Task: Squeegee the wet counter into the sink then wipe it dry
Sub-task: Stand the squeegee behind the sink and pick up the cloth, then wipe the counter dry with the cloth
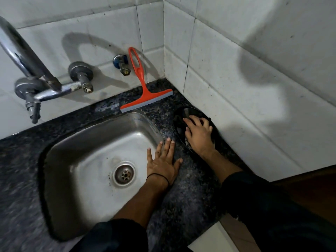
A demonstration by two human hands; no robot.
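The squeegee (143,88) is propped against the wall behind the sink (94,160), while the left hand (163,160) is spread flat on the desk (190,188) and the right hand (199,135) is pressed, fingers curled, on a dark cloth (179,128), so the wiping is judged underway.

No readable text, label, brand, number or sign shows on any surface here (the tiles, taps and squeegee all appear unmarked).
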